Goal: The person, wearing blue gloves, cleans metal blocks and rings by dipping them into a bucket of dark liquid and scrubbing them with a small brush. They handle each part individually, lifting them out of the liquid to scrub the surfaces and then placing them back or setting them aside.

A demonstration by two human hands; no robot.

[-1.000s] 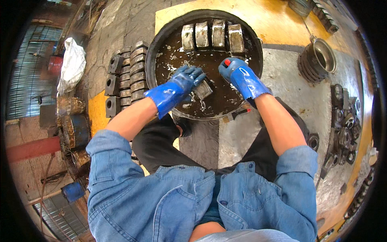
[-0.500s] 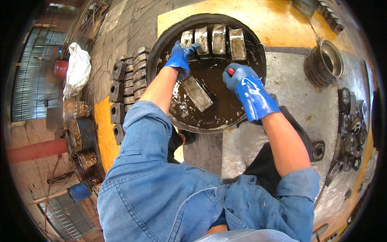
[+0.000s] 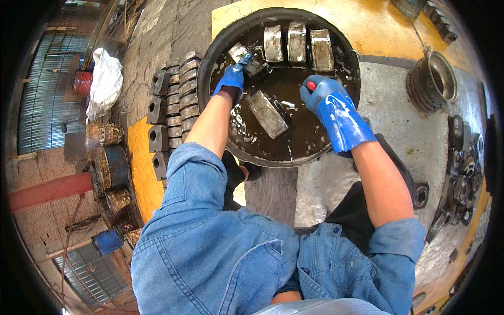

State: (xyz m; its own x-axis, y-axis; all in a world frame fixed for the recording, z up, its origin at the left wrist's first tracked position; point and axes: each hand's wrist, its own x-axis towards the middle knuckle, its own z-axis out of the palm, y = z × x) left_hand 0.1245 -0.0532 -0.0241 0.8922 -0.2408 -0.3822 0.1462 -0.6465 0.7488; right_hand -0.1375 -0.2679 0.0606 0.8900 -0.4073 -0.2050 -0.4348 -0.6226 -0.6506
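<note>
A round black basin [image 3: 215, 58] holds dark oily liquid and several grey metal blocks. My left hand [image 3: 231, 79], in a blue glove, grips one metal block [image 3: 242, 53] at the basin's far left, beside three blocks lined up along the far rim [image 3: 296, 44]. Another block [image 3: 266, 114] lies flat in the liquid at the middle. My right hand [image 3: 323, 94], also blue-gloved and wet, is closed around a tool with a red end [image 3: 311, 85] above the liquid on the right side.
Rows of dark metal blocks [image 3: 173, 100] lie on the floor left of the basin. A ribbed metal cylinder [image 3: 433, 79] and assorted machine parts [image 3: 462, 168] sit at the right. A white bag [image 3: 105, 79] and rusty drums [image 3: 107, 168] are at the left.
My left hand has moved from the basin's middle to its far left and now holds a block there. One block was left lying in the liquid. My right hand barely moved.
</note>
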